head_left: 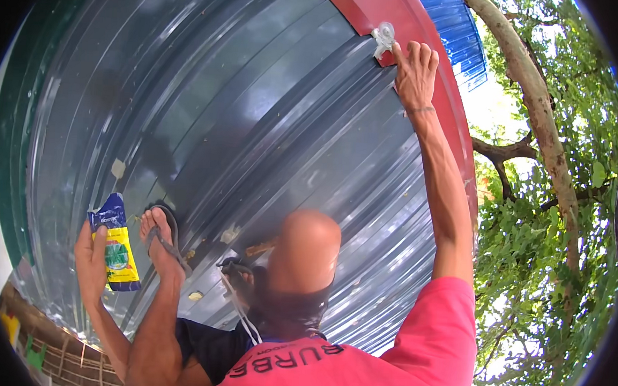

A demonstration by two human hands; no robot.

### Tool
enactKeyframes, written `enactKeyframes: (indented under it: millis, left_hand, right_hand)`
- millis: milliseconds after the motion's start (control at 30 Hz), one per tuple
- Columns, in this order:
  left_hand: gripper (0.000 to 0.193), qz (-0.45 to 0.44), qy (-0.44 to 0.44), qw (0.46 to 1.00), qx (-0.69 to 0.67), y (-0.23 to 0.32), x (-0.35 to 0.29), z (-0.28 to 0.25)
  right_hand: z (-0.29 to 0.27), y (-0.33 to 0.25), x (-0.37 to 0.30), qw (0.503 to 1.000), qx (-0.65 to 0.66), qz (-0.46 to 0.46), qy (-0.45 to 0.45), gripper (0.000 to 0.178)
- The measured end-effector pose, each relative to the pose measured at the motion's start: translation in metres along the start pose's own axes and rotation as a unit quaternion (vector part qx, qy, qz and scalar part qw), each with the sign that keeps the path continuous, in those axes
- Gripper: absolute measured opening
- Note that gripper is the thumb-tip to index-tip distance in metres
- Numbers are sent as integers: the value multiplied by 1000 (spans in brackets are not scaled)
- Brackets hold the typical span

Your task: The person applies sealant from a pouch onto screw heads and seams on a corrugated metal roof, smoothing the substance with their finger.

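At the lower left, my left hand is closed on a blue and yellow packet with a narrowed upper end. The packet is upright beside my sandalled foot. My right arm stretches far up to the right. There my right hand rests at the red metal flashing, its fingers bent and a little apart. One finger reaches the edge of a whitish-grey smear of paste. The smear lies over the corner of the flashing where it meets the grey ribbed roof sheet. No object shows in my right hand.
My bare knee is bent over the roof. Pale scraps and a brown piece lie on the sheet. Beyond the red edge stand a tree branch, leaves, and a blue ribbed sheet. A white cord hangs near my leg.
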State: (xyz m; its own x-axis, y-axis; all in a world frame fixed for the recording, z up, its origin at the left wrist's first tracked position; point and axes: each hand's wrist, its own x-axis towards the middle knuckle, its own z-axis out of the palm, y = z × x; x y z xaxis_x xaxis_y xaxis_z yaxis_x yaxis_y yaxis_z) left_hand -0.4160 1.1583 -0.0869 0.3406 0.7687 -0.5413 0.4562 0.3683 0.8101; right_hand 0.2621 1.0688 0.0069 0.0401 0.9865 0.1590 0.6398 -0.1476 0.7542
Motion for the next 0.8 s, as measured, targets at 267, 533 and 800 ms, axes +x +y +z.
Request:
enactKeyframes:
  millis: [267, 533, 800]
  left_hand:
    - [24, 11, -12, 1000, 9, -3, 5, -4]
    - [24, 13, -13, 1000, 8, -8, 5, -6]
    - [24, 6, -16, 1000, 7, -3, 3, -7]
  right_hand:
    - [3, -27, 17, 998, 25, 11, 52, 53]
    - [14, -41, 20, 999, -28, 22, 24, 59]
    - [22, -35, 3, 998, 5, 39, 40, 56]
